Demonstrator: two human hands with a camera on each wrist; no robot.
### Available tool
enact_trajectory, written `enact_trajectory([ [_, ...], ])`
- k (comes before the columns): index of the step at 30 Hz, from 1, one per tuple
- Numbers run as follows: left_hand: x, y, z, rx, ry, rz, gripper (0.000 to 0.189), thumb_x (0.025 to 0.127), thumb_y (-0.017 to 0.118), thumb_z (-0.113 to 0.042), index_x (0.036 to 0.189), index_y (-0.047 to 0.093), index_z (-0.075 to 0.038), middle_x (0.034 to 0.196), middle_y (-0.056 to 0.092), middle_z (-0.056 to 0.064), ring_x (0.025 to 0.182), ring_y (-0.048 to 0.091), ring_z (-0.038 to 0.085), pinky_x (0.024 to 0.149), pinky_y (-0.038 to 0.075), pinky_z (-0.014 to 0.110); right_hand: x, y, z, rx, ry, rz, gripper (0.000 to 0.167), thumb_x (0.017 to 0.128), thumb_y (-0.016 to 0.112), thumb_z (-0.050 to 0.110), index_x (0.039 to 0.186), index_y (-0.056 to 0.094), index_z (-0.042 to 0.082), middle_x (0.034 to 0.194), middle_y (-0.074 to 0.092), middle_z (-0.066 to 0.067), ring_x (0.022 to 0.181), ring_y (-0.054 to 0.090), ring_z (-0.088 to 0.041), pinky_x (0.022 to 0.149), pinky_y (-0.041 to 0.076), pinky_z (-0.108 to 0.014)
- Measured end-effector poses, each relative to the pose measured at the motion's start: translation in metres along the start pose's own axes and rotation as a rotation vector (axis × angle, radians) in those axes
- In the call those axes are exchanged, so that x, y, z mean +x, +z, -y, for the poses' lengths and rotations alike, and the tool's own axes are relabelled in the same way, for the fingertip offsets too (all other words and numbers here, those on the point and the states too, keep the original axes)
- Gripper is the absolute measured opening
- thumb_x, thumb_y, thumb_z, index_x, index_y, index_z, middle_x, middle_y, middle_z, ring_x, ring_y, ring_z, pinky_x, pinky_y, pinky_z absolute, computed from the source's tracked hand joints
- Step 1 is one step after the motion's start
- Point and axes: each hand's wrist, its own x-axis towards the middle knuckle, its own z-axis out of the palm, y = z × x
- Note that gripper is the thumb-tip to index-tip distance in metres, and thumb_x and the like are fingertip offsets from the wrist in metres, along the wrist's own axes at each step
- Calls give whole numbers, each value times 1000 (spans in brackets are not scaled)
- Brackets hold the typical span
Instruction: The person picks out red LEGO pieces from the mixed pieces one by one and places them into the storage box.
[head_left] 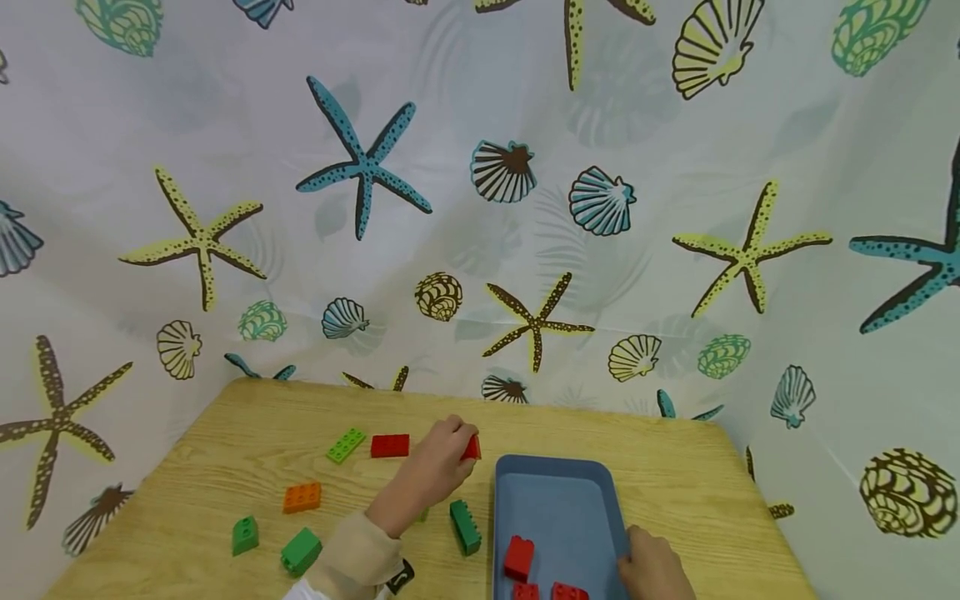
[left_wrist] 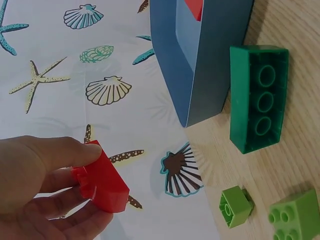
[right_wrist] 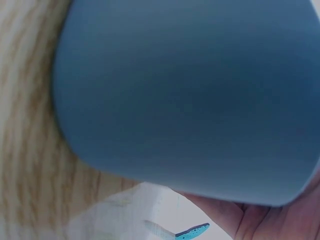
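Observation:
My left hand (head_left: 433,463) is raised over the table, left of the blue-grey tray (head_left: 558,504). Between thumb and fingers it pinches a red toy building brick (left_wrist: 109,186), its studs turned toward the fingers in the left wrist view. Red bricks (head_left: 519,558) sit in the near part of the tray. At the tray's right side, my right hand (head_left: 654,567) grips the rim with curled fingers. The tray's wall (right_wrist: 185,100) fills most of the right wrist view and hides part of that hand.
A dark green brick (head_left: 465,527) lies close along the tray's left side. Farther left on the wooden table are a red brick (head_left: 390,446), a lime brick (head_left: 346,446), an orange brick (head_left: 302,497) and green bricks (head_left: 301,552). A patterned curtain (head_left: 450,250) hangs behind.

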Motion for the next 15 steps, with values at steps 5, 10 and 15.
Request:
enact_trajectory([
  [5,0,5,-6,-30,7,6,35,86,77,-8,116,64,3,105,63,15,90,60,24,71,57,28,-1,1,0,1,-13,-25,9,80,58,-3,86,64,-5,70,65,-14,61,52,-21,54,45,-36],
  [10,1,14,-9,-73,-3,40,37,87,76,-11,120,63,2,107,62,14,93,60,23,72,57,24,-2,2,0,12,-23,-36,9,80,58,-3,86,64,-5,70,64,-13,60,53,-20,54,45,-36],
  [15,1,23,-14,-94,8,66,38,89,75,-14,121,62,0,109,62,12,94,60,21,72,55,21,-2,1,0,17,-21,-33,8,80,56,-3,84,63,-3,69,64,-12,60,52,-20,54,45,-36],
])
